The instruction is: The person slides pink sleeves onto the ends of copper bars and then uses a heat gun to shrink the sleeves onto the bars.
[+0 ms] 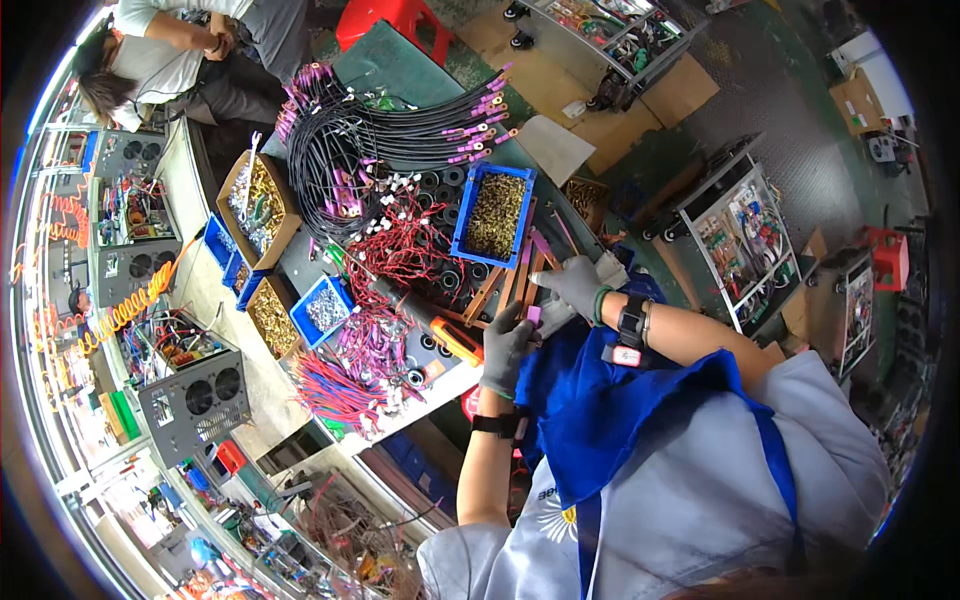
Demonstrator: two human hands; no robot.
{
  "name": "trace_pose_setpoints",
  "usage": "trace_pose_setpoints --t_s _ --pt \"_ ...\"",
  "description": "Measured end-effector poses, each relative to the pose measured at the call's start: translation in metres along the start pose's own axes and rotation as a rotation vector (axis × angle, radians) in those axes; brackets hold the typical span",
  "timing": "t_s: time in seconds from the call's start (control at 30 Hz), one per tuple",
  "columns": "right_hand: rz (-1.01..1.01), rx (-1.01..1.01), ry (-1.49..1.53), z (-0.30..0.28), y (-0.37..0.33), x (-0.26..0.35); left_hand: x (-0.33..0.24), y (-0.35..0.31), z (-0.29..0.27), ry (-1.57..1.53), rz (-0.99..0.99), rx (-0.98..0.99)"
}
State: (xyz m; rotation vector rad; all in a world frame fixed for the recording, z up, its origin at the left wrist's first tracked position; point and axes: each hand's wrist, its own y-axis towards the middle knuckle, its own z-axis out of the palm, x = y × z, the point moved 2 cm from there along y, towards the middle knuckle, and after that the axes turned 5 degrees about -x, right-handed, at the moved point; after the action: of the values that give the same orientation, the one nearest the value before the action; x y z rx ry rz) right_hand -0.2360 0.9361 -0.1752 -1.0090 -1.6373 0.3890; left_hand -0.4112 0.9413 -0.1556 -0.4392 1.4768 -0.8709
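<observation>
My left hand (508, 347), in a grey glove, is closed at the table's near edge. A small purple-sleeved piece (533, 315) shows at its fingertips; the rest of that piece is hidden. My right hand (576, 286), also gloved, is just to the right, with fingers drawn together at the ends of flat copper bars (512, 287). What those fingers hold, if anything, is too small to make out. One bar near them has a purple sleeve (545, 248). An orange-and-black power screwdriver (455, 340) lies left of my left hand.
A blue bin of brass fasteners (496, 212) stands beyond the copper bars. Black cables with purple-sleeved lugs (420, 130), red wires (400, 245) and a small blue bin (322, 310) crowd the table. A seated person (190, 50) is at far left. Wheeled equipment (740, 230) stands right.
</observation>
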Motion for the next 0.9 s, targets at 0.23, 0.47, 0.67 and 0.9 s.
trace_pose_setpoints --t_s 0.23,0.47,0.67,0.9 --pt "-0.048 -0.025 -0.033 0.011 0.001 0.005 0.011 0.007 0.001 0.002 0.017 0.081" --pt "-0.08 0.004 -0.05 0.009 0.0 0.007 -0.004 -0.016 -0.008 -0.117 0.025 -0.05" --pt "-0.203 0.023 0.343 -0.021 -0.02 0.025 -0.029 -0.045 -0.018 -0.164 0.112 -0.126" --pt "-0.326 0.011 0.729 -0.083 -0.064 0.089 -0.063 -0.059 -0.005 -0.177 0.133 -0.036"
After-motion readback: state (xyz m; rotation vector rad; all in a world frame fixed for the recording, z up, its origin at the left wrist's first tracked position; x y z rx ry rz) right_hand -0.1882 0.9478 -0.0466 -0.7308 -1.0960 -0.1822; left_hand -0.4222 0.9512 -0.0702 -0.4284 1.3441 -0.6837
